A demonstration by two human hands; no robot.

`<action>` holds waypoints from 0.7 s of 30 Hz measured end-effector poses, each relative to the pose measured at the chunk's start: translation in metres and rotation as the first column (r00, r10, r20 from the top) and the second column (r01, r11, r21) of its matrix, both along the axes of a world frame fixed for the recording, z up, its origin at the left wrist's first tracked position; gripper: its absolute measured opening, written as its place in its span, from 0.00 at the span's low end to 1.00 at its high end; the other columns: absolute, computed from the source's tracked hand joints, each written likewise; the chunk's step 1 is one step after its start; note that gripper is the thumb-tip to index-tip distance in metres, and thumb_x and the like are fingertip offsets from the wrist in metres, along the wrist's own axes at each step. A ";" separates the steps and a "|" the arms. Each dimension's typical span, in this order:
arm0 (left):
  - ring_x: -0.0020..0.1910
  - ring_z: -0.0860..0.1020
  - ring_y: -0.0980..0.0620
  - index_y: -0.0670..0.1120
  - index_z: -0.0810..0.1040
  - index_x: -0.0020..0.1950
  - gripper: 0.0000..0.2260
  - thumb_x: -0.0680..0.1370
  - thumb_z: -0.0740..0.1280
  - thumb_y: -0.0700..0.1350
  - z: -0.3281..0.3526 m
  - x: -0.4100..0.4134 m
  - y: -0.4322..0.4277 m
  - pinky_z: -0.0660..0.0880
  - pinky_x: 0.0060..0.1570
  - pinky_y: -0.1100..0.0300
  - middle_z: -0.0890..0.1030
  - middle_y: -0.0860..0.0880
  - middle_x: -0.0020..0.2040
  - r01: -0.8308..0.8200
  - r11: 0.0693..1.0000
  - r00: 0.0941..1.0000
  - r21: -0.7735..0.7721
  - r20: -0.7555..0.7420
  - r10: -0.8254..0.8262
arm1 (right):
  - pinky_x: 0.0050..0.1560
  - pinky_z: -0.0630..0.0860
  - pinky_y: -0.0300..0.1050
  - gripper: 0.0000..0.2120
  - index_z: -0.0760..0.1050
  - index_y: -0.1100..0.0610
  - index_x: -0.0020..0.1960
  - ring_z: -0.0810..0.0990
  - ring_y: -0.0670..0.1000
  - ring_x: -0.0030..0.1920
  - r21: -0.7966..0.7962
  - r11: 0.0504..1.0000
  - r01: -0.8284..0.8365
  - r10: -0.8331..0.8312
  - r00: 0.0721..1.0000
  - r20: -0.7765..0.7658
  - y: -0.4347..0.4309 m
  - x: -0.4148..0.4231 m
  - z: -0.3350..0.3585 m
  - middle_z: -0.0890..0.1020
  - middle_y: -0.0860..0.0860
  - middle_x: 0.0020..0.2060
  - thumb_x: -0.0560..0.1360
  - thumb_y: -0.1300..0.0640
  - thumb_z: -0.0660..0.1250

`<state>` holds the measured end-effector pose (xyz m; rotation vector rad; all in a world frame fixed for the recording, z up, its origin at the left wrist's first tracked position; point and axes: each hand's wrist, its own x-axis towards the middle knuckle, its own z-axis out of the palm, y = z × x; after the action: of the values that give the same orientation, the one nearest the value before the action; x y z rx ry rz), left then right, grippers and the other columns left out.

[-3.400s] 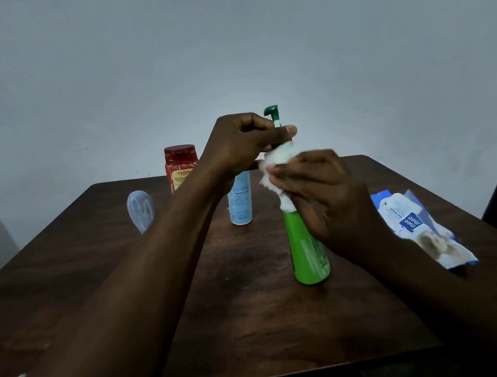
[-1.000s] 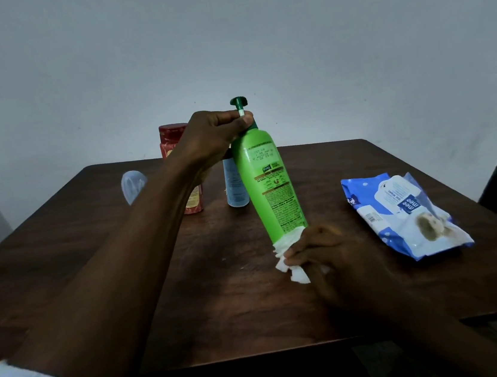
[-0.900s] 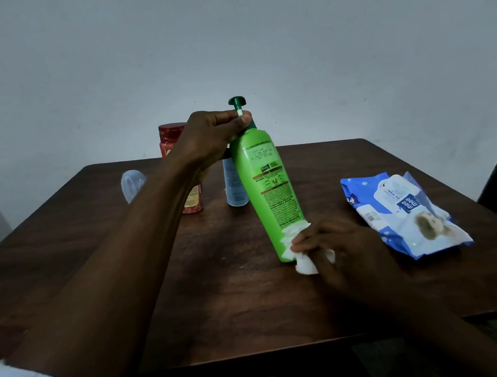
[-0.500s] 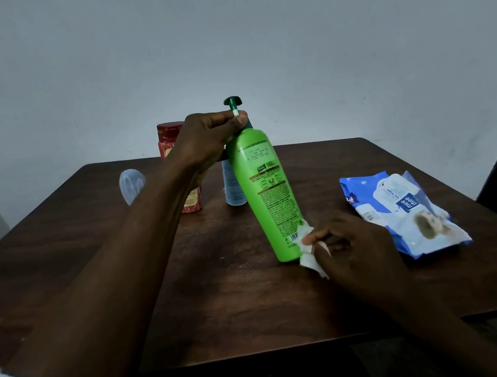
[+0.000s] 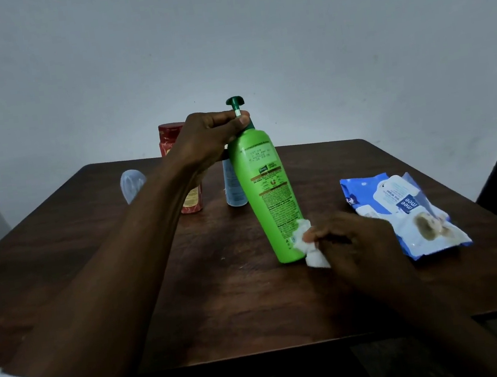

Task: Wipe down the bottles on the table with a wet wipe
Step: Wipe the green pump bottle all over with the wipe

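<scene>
The left hand curls its fingers round the neck of a green pump bottle, which tilts left with its base near the middle of the dark wooden table. The right hand pinches a crumpled white wet wipe against the bottle's lower right side. Farther back, the left arm partly hides a red jar and a pale blue bottle, and their labels are too blurred to read.

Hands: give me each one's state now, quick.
Left hand: closed, gripping the neck of the tilted green bottle.
Right hand: closed, pinching the wet wipe against the bottle's lower side.
</scene>
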<state>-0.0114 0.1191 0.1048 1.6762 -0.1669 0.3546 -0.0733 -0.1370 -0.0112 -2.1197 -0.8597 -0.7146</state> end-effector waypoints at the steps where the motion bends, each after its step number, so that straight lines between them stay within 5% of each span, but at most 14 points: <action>1: 0.52 0.82 0.52 0.44 0.83 0.60 0.11 0.79 0.70 0.44 -0.001 0.000 0.000 0.82 0.51 0.56 0.84 0.44 0.55 0.006 1.000 1.000 -0.009 -0.001 -0.006 | 0.52 0.73 0.25 0.11 0.85 0.54 0.45 0.82 0.38 0.50 0.023 0.999 0.031 -0.030 0.999 -0.021 -0.001 0.004 0.003 0.84 0.41 0.44 0.71 0.67 0.71; 8: 0.49 0.82 0.54 0.43 0.82 0.62 0.12 0.79 0.69 0.43 -0.004 -0.002 0.002 0.81 0.48 0.58 0.85 0.45 0.52 0.006 1.000 1.000 -0.022 0.011 -0.006 | 0.45 0.80 0.32 0.17 0.82 0.45 0.43 0.83 0.38 0.44 0.119 0.991 0.065 -0.047 0.988 -0.145 0.003 0.009 0.000 0.85 0.40 0.41 0.70 0.69 0.74; 12: 0.54 0.83 0.47 0.48 0.84 0.57 0.09 0.78 0.71 0.46 -0.013 0.001 0.002 0.81 0.56 0.49 0.86 0.45 0.53 -0.016 1.000 1.000 0.006 -0.007 0.016 | 0.45 0.74 0.25 0.08 0.83 0.52 0.41 0.82 0.36 0.44 0.087 0.995 0.047 -0.048 0.999 0.001 0.006 -0.004 0.000 0.83 0.41 0.39 0.68 0.65 0.73; 16: 0.56 0.83 0.46 0.51 0.85 0.55 0.07 0.78 0.71 0.48 -0.018 0.001 0.001 0.79 0.59 0.44 0.86 0.46 0.53 -0.020 1.000 1.000 0.004 -0.007 0.020 | 0.48 0.78 0.34 0.04 0.84 0.55 0.42 0.82 0.41 0.44 0.027 1.000 -0.009 0.006 0.995 0.104 0.007 -0.011 -0.003 0.85 0.46 0.42 0.70 0.61 0.70; 21: 0.56 0.83 0.47 0.51 0.85 0.55 0.07 0.77 0.71 0.47 -0.015 -0.005 -0.002 0.79 0.59 0.46 0.86 0.48 0.53 0.016 1.000 1.000 -0.013 0.004 -0.016 | 0.56 0.75 0.32 0.07 0.85 0.55 0.47 0.81 0.38 0.51 0.027 0.996 -0.089 0.082 0.978 0.194 0.015 -0.017 0.001 0.82 0.42 0.48 0.72 0.62 0.69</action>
<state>-0.0160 0.1167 0.0895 1.6602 -0.1799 0.3465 -0.0900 -0.1222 -0.0105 -1.9927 -1.0276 -0.8938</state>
